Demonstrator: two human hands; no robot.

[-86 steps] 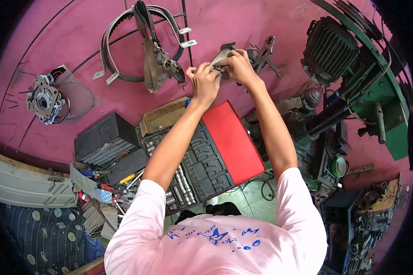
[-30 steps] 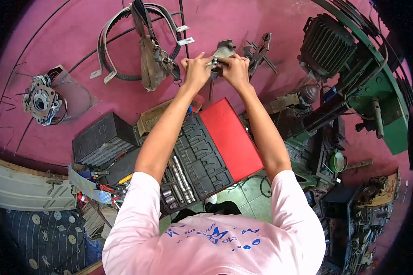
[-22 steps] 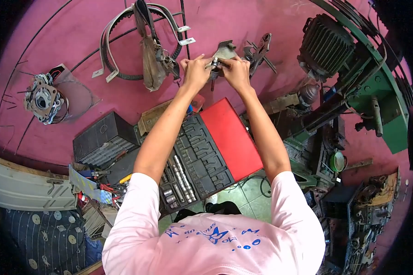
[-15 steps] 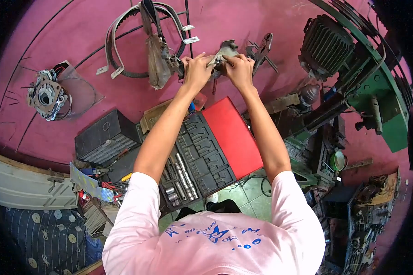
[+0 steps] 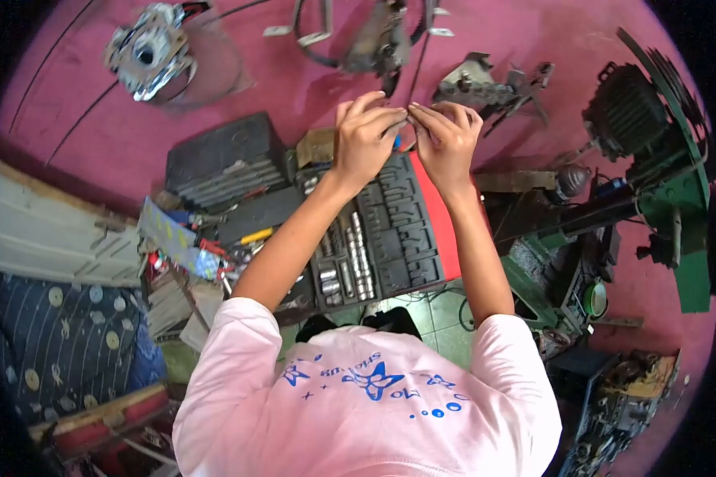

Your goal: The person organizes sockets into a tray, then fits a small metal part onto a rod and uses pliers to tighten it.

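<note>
My left hand (image 5: 364, 139) and my right hand (image 5: 447, 141) are raised side by side above the open black socket set case (image 5: 390, 230) with its red lid (image 5: 447, 238). Their fingertips meet in a pinch between the two hands. Whether something small sits between the fingers is too small to tell. The grey metal bracket (image 5: 473, 79) lies on the pink surface just beyond my right hand, untouched. Sockets (image 5: 334, 262) fill the case's near rows.
A second black case (image 5: 223, 159) lies left of the socket set, with loose hand tools (image 5: 207, 246) beside it. A belt and straps (image 5: 366, 40) and a round gear plate (image 5: 147, 52) lie farther off. A finned motor (image 5: 628, 111) and green machine frame (image 5: 680, 215) stand on the right.
Both hands have come off the metal bracket and pulled back over the socket set. The view has tilted down, so everything sits higher in the picture.
</note>
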